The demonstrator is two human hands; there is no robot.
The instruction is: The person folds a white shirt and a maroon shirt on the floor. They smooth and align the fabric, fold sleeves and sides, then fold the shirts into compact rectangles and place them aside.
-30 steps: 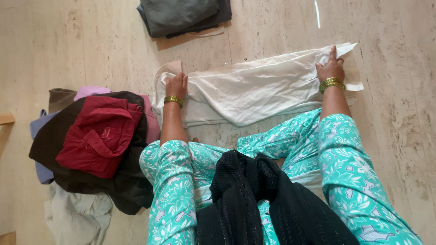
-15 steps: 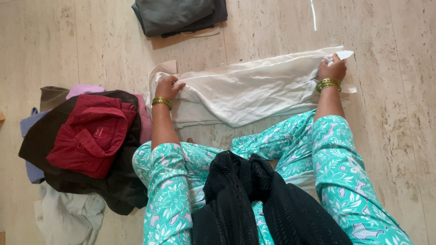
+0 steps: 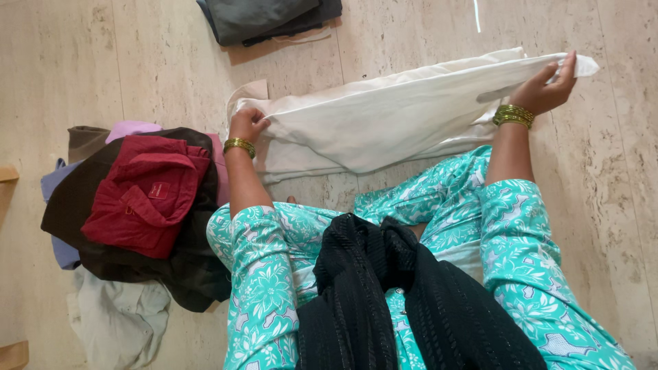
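A long cream-white garment (image 3: 384,116) lies stretched across the pale stone floor in front of me. My left hand (image 3: 247,125) pinches its left end, close to the floor. My right hand (image 3: 545,85) grips the right end and holds it lifted off the floor, so the cloth is pulled taut between both hands. Gold bangles circle each wrist. My arms are in teal floral sleeves, and a black scarf (image 3: 397,294) hangs down my front.
A heap of clothes sits on the left: a red shirt (image 3: 147,195) on top of dark brown cloth (image 3: 185,274), with lilac, blue and pale grey pieces (image 3: 116,318) below. Folded dark grey garments (image 3: 267,17) lie at the top edge.
My right hand has closed on the garment's right end and lifted it up and to the right. My left hand has stayed at the left end, now pinching the fabric.
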